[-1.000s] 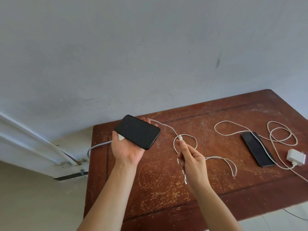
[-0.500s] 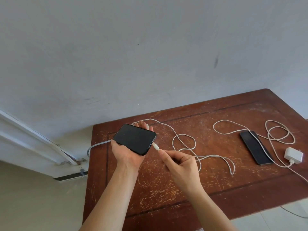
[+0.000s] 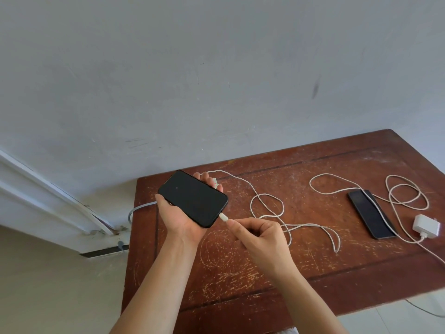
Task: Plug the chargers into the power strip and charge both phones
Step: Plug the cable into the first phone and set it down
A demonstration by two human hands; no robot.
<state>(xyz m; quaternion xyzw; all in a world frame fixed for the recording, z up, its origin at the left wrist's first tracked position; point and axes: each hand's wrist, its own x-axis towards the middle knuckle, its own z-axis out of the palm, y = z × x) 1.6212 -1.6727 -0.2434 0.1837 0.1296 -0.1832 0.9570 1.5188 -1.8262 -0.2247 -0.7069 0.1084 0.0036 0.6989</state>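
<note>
My left hand (image 3: 179, 219) holds a black phone (image 3: 192, 197) screen up above the table's left part. My right hand (image 3: 261, 235) pinches the white connector (image 3: 224, 217) of a white cable (image 3: 267, 206), whose tip touches the phone's bottom edge. That cable loops across the table and runs behind my left fingers, where a small white part (image 3: 215, 182) peeks out. A second black phone (image 3: 370, 214) lies flat at the right with another white cable (image 3: 404, 196) draped over it, joined to a white charger block (image 3: 425, 226). No power strip shows.
The scratched brown wooden table (image 3: 240, 273) stands against a grey wall. A grey cord (image 3: 139, 209) hangs off the table's left edge. One white cord (image 3: 428, 256) runs off the right edge toward the floor. A white door frame (image 3: 48, 201) is at the left.
My right hand carried the connector leftward from the cable loops to the phone's bottom edge. My left hand lowered and turned the phone toward it.
</note>
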